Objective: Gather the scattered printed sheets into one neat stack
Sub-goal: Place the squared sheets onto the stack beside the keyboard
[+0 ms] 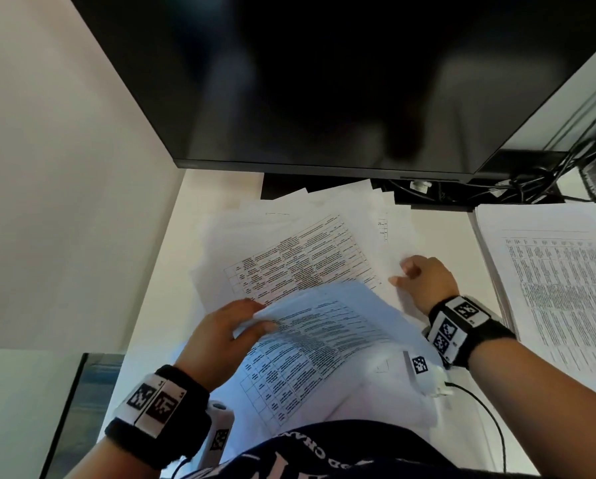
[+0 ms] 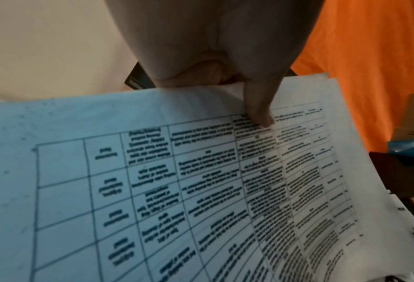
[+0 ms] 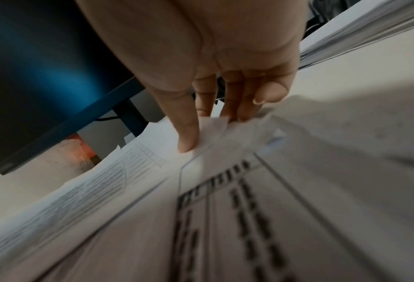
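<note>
Several printed sheets with tables [image 1: 300, 257] lie fanned out on the white desk below the monitor. My left hand [image 1: 258, 319] holds a lifted bundle of printed sheets [image 1: 324, 340] near me, thumb on top and fingers underneath. In the left wrist view the thumb [image 2: 259, 114] presses the bundle's [image 2: 177, 171] top page. My right hand [image 1: 407, 274] is at the right edge of the fanned sheets. In the right wrist view its thumb [image 3: 188, 141] lies on top and its fingers reach under the sheets' [image 3: 225, 209] corners.
A dark monitor [image 1: 324, 81] overhangs the back of the desk [image 1: 438, 229], with cables [image 1: 531, 181] behind at the right. A thick stack of printed pages [image 1: 559, 288] sits at the right. A wall [image 1: 65, 167] closes the left side.
</note>
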Demonstrator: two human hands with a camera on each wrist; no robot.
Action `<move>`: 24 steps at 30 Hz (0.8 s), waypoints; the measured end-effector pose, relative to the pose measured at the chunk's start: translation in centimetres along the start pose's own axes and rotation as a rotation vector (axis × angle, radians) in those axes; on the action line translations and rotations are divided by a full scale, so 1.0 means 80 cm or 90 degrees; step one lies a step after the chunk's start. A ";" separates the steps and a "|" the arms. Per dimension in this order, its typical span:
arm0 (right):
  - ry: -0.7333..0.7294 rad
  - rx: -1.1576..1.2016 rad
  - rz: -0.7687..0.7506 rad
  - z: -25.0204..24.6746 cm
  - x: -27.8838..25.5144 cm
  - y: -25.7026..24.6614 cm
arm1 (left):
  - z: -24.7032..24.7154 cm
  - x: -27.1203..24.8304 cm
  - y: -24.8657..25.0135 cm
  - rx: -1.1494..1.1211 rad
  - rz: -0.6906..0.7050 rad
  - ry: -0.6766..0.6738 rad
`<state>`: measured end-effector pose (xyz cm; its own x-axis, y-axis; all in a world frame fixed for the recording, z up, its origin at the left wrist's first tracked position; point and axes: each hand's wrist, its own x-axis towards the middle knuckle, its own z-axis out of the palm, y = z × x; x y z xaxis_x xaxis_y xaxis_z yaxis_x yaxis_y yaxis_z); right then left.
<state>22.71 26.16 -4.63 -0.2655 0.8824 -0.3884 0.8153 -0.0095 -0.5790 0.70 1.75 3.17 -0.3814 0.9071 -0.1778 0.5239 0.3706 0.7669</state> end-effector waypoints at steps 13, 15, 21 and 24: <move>-0.108 0.271 -0.108 -0.053 -0.052 0.019 | -0.029 0.062 0.006 0.055 0.062 0.104; -0.135 0.271 -0.135 -0.060 -0.065 0.010 | -0.031 0.067 0.021 0.028 0.048 0.053; -0.074 0.518 -0.114 -0.075 -0.076 -0.012 | -0.034 0.077 0.041 -0.002 -0.036 0.099; -0.077 0.692 -0.077 -0.073 -0.077 -0.026 | -0.032 0.077 0.049 -0.091 -0.039 0.183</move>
<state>25.65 23.51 3.18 -0.4103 0.8543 -0.3191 -0.0925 -0.3871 -0.9174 -1.56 8.30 6.65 -0.6194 0.7827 -0.0608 0.3886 0.3731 0.8425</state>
